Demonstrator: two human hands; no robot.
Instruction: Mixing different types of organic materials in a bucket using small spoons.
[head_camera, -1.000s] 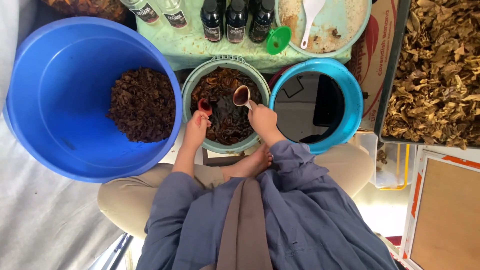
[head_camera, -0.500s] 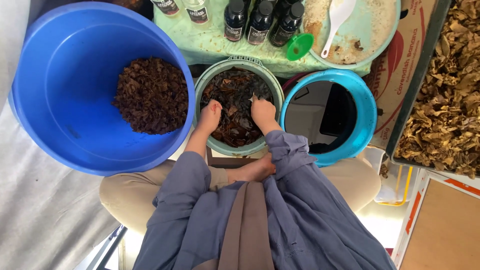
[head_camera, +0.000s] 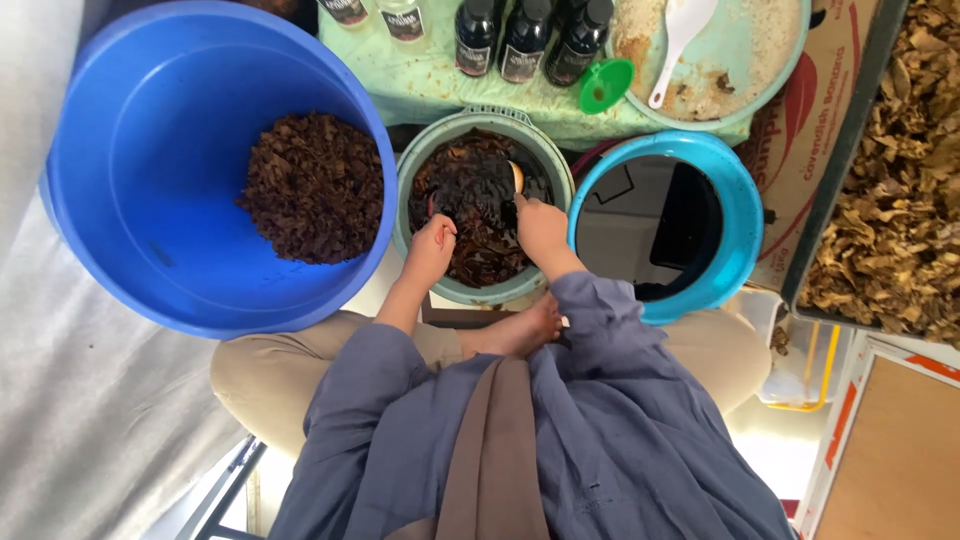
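Head view. A round grey-green plastic basin (head_camera: 410, 215) sits at the centre of the frame and holds a dark, wet, shredded brown mass (head_camera: 475, 210).

The left hand (head_camera: 432, 245) rests inside the basin at its lower left part, fingers curled down into the dark mass. The grip is partly closed around some of the mass; how much it holds cannot be told.

The right hand (head_camera: 540, 225) is inside the basin at its right part, touching the mass. Its grip is closed around a small pale rounded object (head_camera: 516, 177), which shows just above the fingers. The kind of object cannot be told.

A large round blue plastic tub (head_camera: 150, 180) fills the upper left of the frame and touches the basin at its left rim. It contains a heap of dry dark brown shredded material (head_camera: 312, 185) against its right wall.

A smaller round light-blue plastic bucket (head_camera: 735, 215) stands just right of the basin, its inside dark.

Along the top edge, a pale green cloth-covered bench (head_camera: 420, 75) carries three dark glass bottles (head_camera: 522, 35), a small green plastic funnel (head_camera: 603, 86), and a round pale-green plate (head_camera: 745, 50) with a white plastic spoon (head_camera: 678, 35) on it.

At the right edge, a dark tray (head_camera: 835, 190) holds dried tan leaf pieces (head_camera: 890, 190).
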